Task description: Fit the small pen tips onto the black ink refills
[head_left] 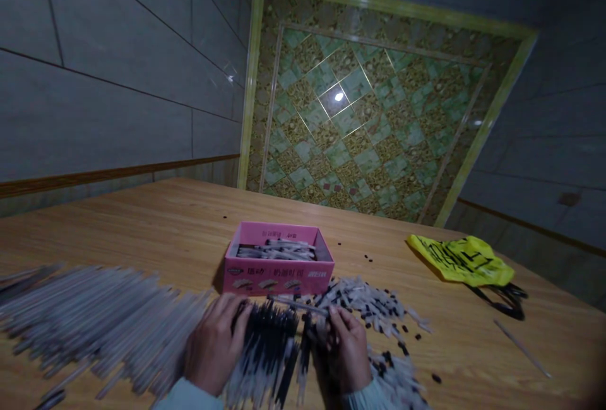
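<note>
Table (199,208): pale wood-look top carrying everything; clock directions below are read from the pink box.
Tubes (95,322): broad pile of clear tubes between 8 and 9 o'clock, loosely layered; an outward push from the left hand could probably make them roll.
Pink box (279,281): open-topped, sticks lying inside; a knock from the hands working so near could shift it.
Yellow bag (459,262): crumpled at 3 o'clock, well apart from both hands.
Bits heap (364,299): white and black pieces at 4 o'clock, just beside the right hand; a dragging sleeve (367,395) might scatter them.
Bundle (262,347): dark-tipped sticks at 6 o'clock, between the hands; a careless grab could fan them out of line.
Left hand (213,344): between 7 and 8 o'clock, fingers curled beside the bundle; I cannot tell whether it grips anything.
Right hand (349,347): between 4 and 5 o'clock, apart from the left, fingertips pinched on one end of a stick.
Held stick (298,304): reaches leftward past the box's near side; its far end could snag if swung.
Black caps (436,378): loose singles, easily lost if brushed.
</note>
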A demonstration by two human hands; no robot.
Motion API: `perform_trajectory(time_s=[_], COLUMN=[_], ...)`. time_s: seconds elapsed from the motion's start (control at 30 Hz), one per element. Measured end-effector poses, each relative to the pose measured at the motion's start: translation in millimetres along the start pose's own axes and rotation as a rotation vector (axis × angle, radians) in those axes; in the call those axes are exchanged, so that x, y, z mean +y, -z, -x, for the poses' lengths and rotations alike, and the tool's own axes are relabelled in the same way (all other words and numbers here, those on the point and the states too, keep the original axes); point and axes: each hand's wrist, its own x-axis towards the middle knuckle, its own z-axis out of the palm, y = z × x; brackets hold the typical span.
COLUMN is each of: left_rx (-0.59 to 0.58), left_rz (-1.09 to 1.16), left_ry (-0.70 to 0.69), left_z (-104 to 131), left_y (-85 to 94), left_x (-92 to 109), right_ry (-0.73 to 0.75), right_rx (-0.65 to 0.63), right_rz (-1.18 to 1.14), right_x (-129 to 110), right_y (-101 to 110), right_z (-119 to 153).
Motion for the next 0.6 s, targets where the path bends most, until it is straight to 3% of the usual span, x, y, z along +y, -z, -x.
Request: perform_trajectory(time_s=[0.07,0.13,0.27,0.47,0.6], left_rx=[-0.083,-0.268,-0.47,-0.494,-0.507], left_rz=[-0.183,-0.308,-0.387,-0.377,-0.351], left_ry=[0.129,0.275,0.38,0.348,0.347], left_z=[-7,-12,-14,-8,-7], left_y=[12.1,22.0,27.6,17.5,14.8], left_x=[-10,-19,-30,-37,-41], right_ry=[-0.001,0.001,-0.009,0.041,0.125], right_rx=[0.094,0.142,0.177,0.222,0.163], right_rz=[-0.077,-0.11,-0.157,-0.123,-0.089], right_x=[-7,-12,-15,-17,-29], right_y=[-1,-2,-5,-7,-20], right_z=[1,3,7,2,-18])
